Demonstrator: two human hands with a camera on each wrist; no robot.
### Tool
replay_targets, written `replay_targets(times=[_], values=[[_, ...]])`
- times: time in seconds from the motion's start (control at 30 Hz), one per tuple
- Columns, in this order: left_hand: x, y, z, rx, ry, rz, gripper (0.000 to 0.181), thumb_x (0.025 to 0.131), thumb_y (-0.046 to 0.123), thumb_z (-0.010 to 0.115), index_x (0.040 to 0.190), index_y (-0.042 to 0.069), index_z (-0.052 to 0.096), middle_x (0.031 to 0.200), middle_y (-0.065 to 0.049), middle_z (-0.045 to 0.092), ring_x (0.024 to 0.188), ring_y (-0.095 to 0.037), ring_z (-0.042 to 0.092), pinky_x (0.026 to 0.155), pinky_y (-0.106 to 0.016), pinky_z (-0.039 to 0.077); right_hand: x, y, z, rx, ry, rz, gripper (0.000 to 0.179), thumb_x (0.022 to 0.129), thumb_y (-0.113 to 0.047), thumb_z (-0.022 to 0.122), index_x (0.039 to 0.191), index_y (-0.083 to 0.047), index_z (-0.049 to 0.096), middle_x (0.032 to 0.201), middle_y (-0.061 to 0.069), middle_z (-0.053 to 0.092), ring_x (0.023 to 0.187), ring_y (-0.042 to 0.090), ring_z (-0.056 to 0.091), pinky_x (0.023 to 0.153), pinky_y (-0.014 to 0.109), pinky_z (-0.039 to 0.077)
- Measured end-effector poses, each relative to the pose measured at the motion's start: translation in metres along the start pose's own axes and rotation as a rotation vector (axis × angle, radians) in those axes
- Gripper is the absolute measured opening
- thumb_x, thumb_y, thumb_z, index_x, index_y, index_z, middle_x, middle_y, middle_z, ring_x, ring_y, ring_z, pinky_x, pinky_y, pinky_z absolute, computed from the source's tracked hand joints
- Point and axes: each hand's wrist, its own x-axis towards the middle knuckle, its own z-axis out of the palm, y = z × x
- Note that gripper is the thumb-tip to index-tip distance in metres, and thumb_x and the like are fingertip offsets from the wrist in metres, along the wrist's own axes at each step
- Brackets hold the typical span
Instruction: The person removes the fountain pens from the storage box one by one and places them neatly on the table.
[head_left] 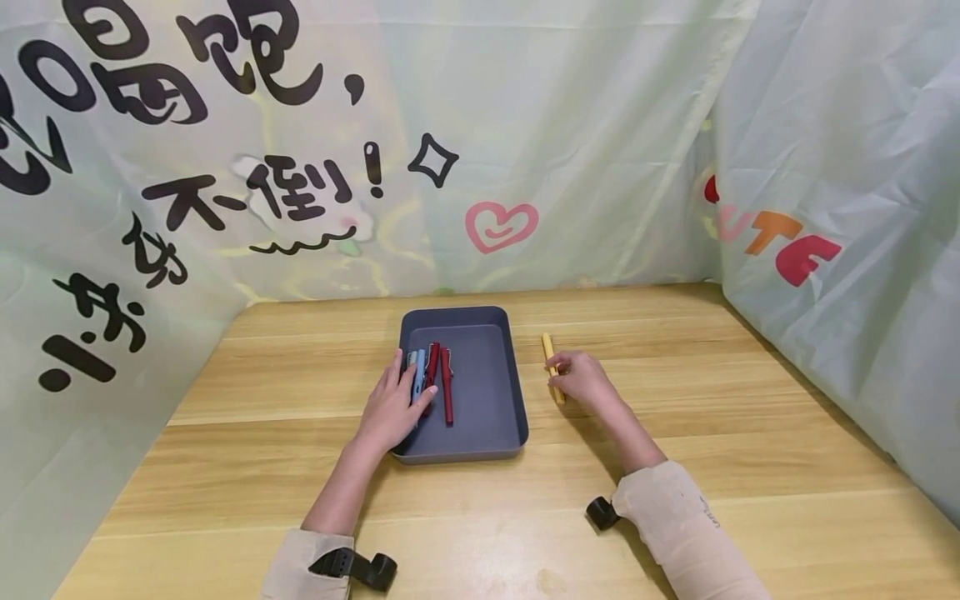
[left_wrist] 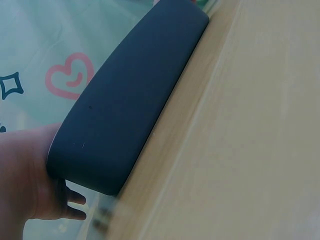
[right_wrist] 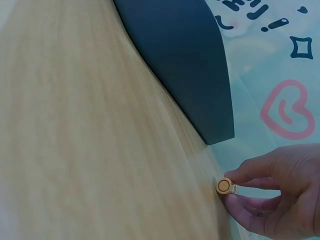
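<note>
A dark blue-grey tray (head_left: 483,375) lies on the table. My left hand (head_left: 388,408) rests over its left wall, thumb reaching inward over the pens. In the left wrist view, fingertips (left_wrist: 75,212) show straight on the outer side of the tray wall (left_wrist: 125,95). Partly covered by this hand, light blue pens (head_left: 420,371) lie beside a dark red pen (head_left: 432,358). Another red pen (head_left: 447,392) lies just right of them. Right of the tray, my right hand (head_left: 585,379) pinches a yellow pen (head_left: 547,346) between thumb and fingers; its round end (right_wrist: 224,186) faces the right wrist camera.
The wood-grain table (head_left: 480,517) reaches back to a printed cloth (head_left: 585,125) with black lettering and a pink heart. Another cloth side (head_left: 862,167) closes off the right. Black wrist cameras sit at both cuffs.
</note>
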Motion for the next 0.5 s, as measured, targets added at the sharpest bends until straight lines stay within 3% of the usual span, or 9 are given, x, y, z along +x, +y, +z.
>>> replay_targets(times=[0.5], values=[[0.0012, -0.0004, 0.0009, -0.008, -0.006, -0.020, 0.069, 0.094, 0.047, 0.044, 0.141, -0.001, 0.032, 0.152, -0.014, 0.000, 0.134, -0.038, 0.014, 0.105, -0.051, 0.017, -0.0014, -0.0023, -0.0006, -0.015, 0.005, -0.010, 0.023, 0.080, -0.002, 0.065, 0.103, 0.003, 0.065, 0.092, 0.016, 0.060, 0.077, 0.024, 0.056, 0.057, 0.029, 0.048]])
